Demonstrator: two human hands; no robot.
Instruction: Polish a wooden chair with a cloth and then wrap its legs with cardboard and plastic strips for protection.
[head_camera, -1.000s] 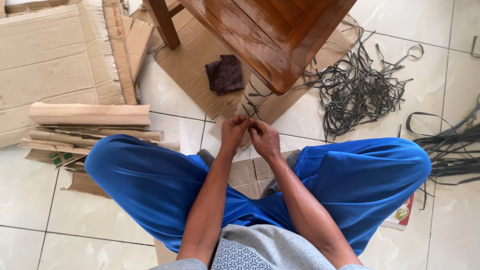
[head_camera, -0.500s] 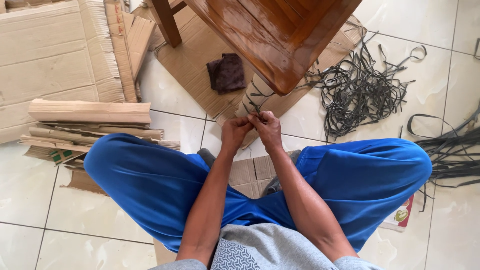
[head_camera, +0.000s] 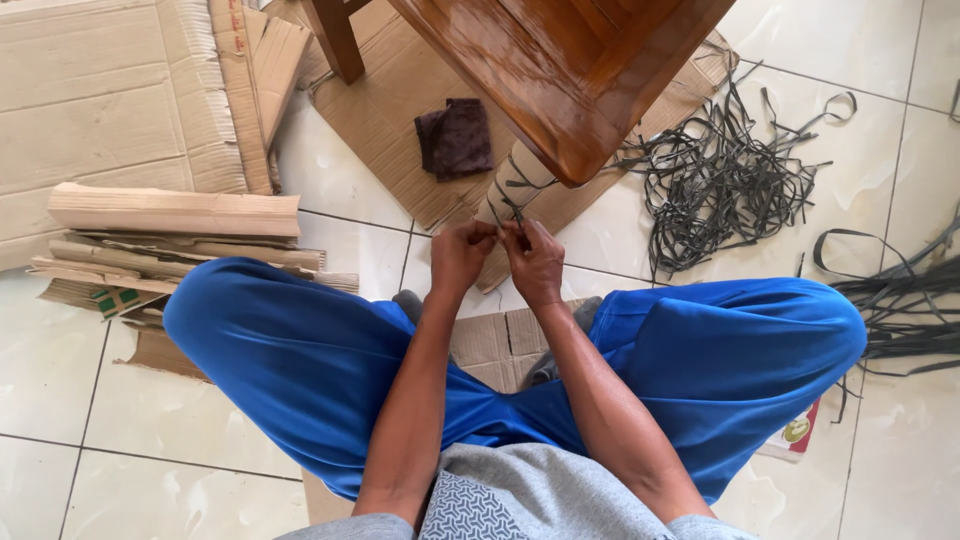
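I sit cross-legged on the floor in blue trousers. My left hand (head_camera: 462, 255) and my right hand (head_camera: 535, 262) are close together, both pinching a thin dark strap (head_camera: 512, 197) that runs around a cardboard-wrapped leg (head_camera: 503, 188) of a glossy brown wooden table (head_camera: 560, 70). The hands sit right below the table's near corner, fingers closed on the strap ends.
A tangle of dark straps (head_camera: 715, 180) lies on the tiles to the right, with more straps (head_camera: 900, 310) at the far right. A dark cloth (head_camera: 455, 137) rests on flat cardboard (head_camera: 400, 120). Folded cardboard pieces (head_camera: 170, 230) are stacked at the left.
Both hands have stayed on the strap at the wrapped leg, shifting slightly upward and working it; the view has tilted a little.
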